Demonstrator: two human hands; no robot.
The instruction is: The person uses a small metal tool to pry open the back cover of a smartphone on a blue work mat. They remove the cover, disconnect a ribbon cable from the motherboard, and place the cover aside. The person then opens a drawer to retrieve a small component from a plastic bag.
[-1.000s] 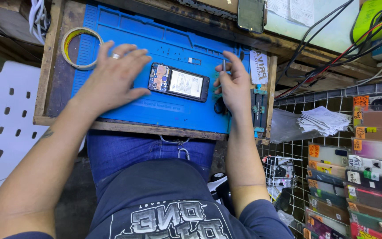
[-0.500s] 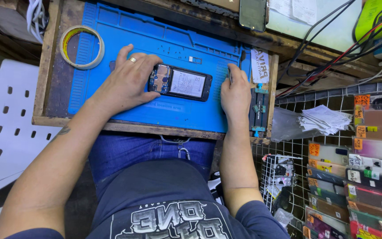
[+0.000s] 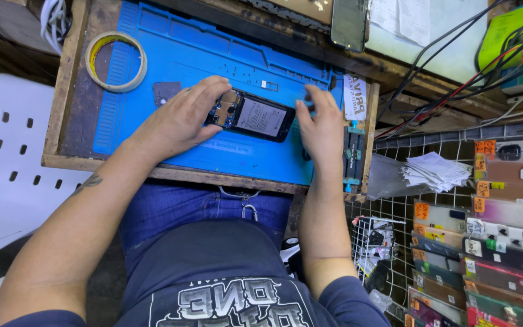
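Change: both hands had shifted since a moment earlier, the left closing onto the phone's end, the right lifting off its other end.
Mat: blue repair mat (image 3: 171, 54) covered the wooden tray (image 3: 68, 79).
Left hand (image 3: 180, 121): fingers curled, gripping the left end of the phone.
Right hand (image 3: 321, 130): fingers spread, beside the phone's right end, holding nothing.
Phone: opened smartphone (image 3: 254, 115) lay on the mat between the hands.
Tape: tape roll (image 3: 116, 60) sat at the mat's upper left.
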